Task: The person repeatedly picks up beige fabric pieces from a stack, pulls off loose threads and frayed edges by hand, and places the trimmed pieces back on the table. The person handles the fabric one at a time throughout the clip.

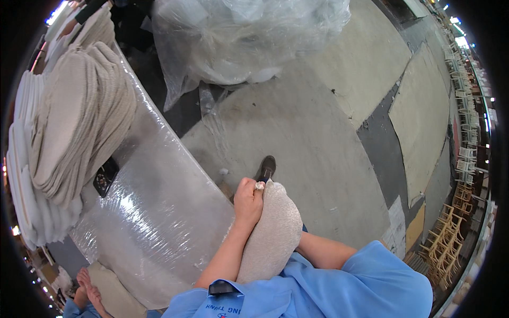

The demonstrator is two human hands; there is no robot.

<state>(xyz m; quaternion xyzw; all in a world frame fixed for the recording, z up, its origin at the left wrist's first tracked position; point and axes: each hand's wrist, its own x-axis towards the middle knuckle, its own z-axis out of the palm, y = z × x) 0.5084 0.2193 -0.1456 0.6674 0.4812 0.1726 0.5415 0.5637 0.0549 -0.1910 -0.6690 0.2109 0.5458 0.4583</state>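
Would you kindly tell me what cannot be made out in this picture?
All in the head view:
The right hand: hidden behind the beige fabric piece.
The clear plastic bag: its top is cut off by the upper edge.
A co-worker: mostly cut off by the lower-left edge.
The tan chairs: too small and crowded to count.

Opens onto a dark grey floor (379, 152), mostly covered by large, pale, uneven sheets (423, 119). Has a shiny plastic-covered table (175, 204) at left, streaked with white glare. Runs out at right to long rows of white chairs (466, 108), with tan wooden chairs (446, 241) nearer. Lit by bright lamps (461, 42) toward both upper corners.
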